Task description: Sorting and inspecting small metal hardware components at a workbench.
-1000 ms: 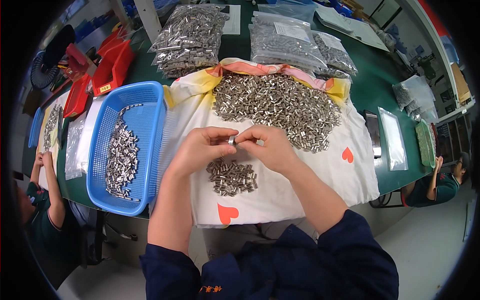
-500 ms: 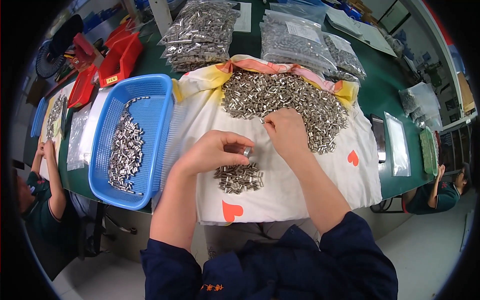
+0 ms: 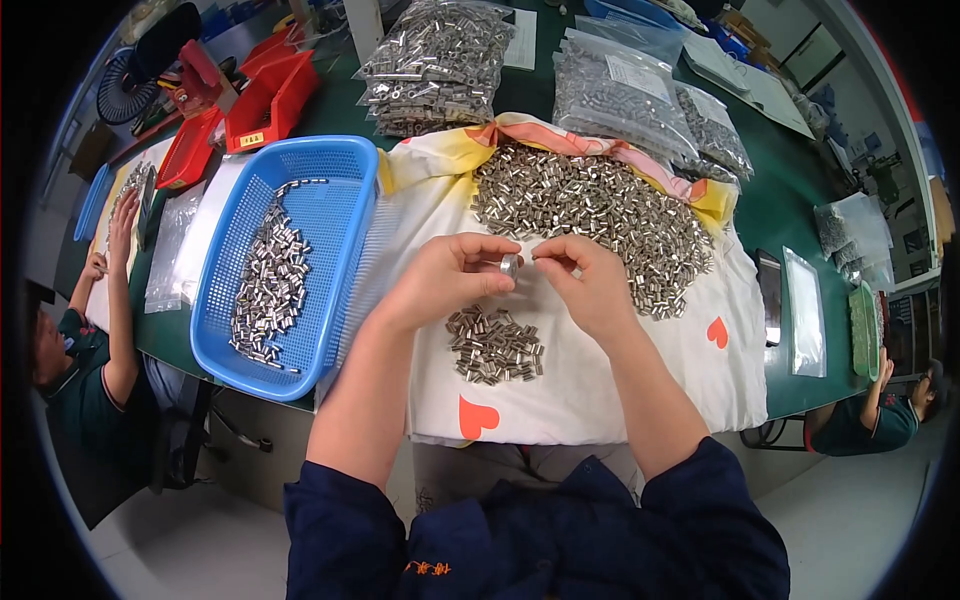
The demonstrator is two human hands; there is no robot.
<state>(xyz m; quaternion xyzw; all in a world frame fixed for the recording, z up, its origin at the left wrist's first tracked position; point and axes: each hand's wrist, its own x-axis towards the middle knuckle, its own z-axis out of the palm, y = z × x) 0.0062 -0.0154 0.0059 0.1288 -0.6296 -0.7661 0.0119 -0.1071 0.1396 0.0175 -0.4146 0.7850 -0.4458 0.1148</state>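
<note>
A small metal sleeve [image 3: 509, 265] is pinched in the fingertips of the left hand [image 3: 447, 280], its open round end turned up toward the camera, long axis foreshortened. The right hand [image 3: 590, 282] is closed to a pinch just beside it; whether anything is held there cannot be told. Both are held above the white cloth [image 3: 600, 380], between the large heap [image 3: 590, 210] toward its far edge and the small pile [image 3: 495, 345] nearer. A blue basket [image 3: 345, 215] is set at the cloth's left edge.

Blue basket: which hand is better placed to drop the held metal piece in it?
Left. The left hand pinches the small metal piece and is nearer the blue basket, which lies on the person's left. The right hand would have to cross over it.
</note>
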